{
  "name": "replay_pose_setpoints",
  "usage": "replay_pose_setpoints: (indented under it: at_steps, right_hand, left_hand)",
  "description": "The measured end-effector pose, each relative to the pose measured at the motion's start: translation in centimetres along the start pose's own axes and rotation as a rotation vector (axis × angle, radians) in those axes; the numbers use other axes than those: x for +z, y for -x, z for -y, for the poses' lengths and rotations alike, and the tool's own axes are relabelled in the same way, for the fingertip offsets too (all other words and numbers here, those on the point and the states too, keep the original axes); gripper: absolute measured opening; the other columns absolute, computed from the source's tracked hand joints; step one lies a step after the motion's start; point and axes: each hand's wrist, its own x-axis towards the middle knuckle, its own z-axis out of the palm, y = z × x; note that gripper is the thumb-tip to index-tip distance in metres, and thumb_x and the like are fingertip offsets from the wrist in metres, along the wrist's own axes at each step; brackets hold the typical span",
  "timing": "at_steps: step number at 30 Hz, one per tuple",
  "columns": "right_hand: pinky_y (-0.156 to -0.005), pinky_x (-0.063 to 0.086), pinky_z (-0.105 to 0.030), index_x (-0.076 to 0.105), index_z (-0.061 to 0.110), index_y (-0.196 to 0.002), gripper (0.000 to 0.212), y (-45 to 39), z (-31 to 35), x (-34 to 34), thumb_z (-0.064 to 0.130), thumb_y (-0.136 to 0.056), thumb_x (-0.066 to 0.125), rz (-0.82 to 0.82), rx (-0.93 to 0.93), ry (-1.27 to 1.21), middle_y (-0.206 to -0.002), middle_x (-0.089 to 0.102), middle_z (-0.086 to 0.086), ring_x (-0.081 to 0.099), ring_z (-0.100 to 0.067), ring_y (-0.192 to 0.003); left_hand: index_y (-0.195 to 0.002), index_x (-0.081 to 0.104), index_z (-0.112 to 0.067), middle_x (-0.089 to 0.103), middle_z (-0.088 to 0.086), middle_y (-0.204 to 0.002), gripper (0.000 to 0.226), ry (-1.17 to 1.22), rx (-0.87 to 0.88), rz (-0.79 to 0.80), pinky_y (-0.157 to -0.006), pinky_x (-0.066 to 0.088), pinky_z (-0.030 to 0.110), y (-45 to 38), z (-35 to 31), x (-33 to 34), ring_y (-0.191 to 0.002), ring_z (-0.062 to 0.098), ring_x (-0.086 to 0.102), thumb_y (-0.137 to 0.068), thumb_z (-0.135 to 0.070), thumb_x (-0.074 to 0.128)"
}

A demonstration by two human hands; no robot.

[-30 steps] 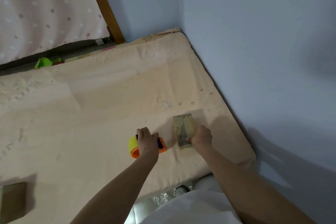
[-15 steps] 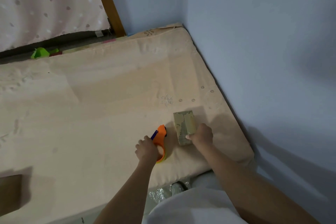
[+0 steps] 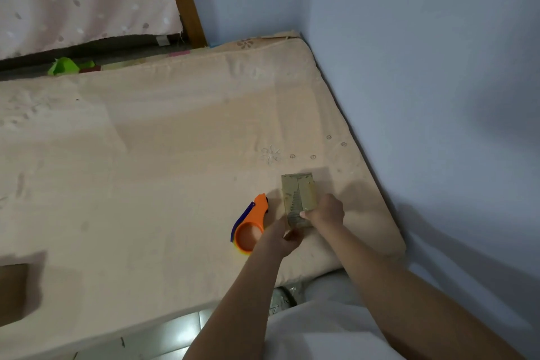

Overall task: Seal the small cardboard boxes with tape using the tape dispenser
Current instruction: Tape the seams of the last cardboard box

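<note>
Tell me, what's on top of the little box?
Shiny tape runs along the small cardboard box, and the right hand grips its near end. The left hand is at that end too. The box's near end is hidden beneath them.

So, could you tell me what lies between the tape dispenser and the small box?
In the head view, the left hand reaches between the tape dispenser and small box; beyond it, bare mattress.

Right hand (image 3: pixel 325 211) gripping; left hand (image 3: pixel 282 238) loose.
</note>
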Motion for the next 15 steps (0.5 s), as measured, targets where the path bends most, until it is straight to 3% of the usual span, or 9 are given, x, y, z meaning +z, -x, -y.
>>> replay_pose_setpoints:
  at_steps: [2,7,11,13,15]
  right_hand:
    - [-0.075,0.053,-0.028,0.064,0.009,-0.110,0.054,-0.2,0.0,0.1,0.028,-0.068,0.092,-0.001,0.014,-0.008,-0.114,0.070,-0.009,0.067,-0.027,-0.105]
    - [-0.075,0.051,-0.028,0.062,0.007,-0.110,0.053,-0.6,-0.2,0.4,0.025,-0.070,0.091,-0.004,0.022,-0.020,-0.117,0.068,-0.011,0.066,-0.029,-0.107]
    - [-0.074,0.049,-0.029,0.060,0.006,-0.109,0.053,-0.7,-0.2,0.5,0.025,-0.070,0.091,-0.009,0.020,-0.018,-0.116,0.067,-0.012,0.066,-0.030,-0.107]
    - [-0.073,0.049,-0.031,0.060,0.005,-0.109,0.055,-0.7,-0.2,0.4,0.025,-0.069,0.092,-0.015,0.023,-0.014,-0.115,0.067,-0.012,0.066,-0.031,-0.106]
    - [-0.074,0.051,-0.032,0.060,0.005,-0.108,0.055,-0.8,-0.3,0.5,0.025,-0.068,0.092,-0.022,0.021,-0.007,-0.114,0.068,-0.012,0.066,-0.031,-0.105]
  left_hand:
    - [-0.089,0.060,0.002,0.060,0.013,-0.084,0.013,0.003,-0.039,-0.035,-0.060,0.054,0.026,-0.3,0.0,0.2,-0.072,0.018,0.057,-0.091,-0.009,0.069]
    - [-0.098,0.064,-0.002,0.060,0.010,-0.090,0.008,-0.022,-0.034,-0.099,-0.059,0.049,0.026,-1.1,-0.1,0.0,-0.076,0.017,0.056,-0.092,-0.008,0.066]
    - [-0.092,0.061,-0.005,0.057,0.006,-0.081,0.005,-0.243,0.170,-0.273,-0.054,0.046,0.022,-1.5,0.1,0.2,-0.068,0.015,0.053,-0.093,-0.008,0.064]
    - [-0.082,0.056,-0.007,0.050,0.003,-0.073,0.015,-0.369,0.288,-0.312,-0.049,0.041,0.019,-1.7,0.2,0.5,-0.063,0.012,0.046,-0.097,-0.006,0.056]
    - [-0.085,0.062,-0.004,0.052,0.003,-0.071,0.010,-0.504,0.390,-0.428,-0.056,0.043,0.025,-2.2,0.3,0.5,-0.066,0.018,0.051,-0.093,-0.009,0.058]
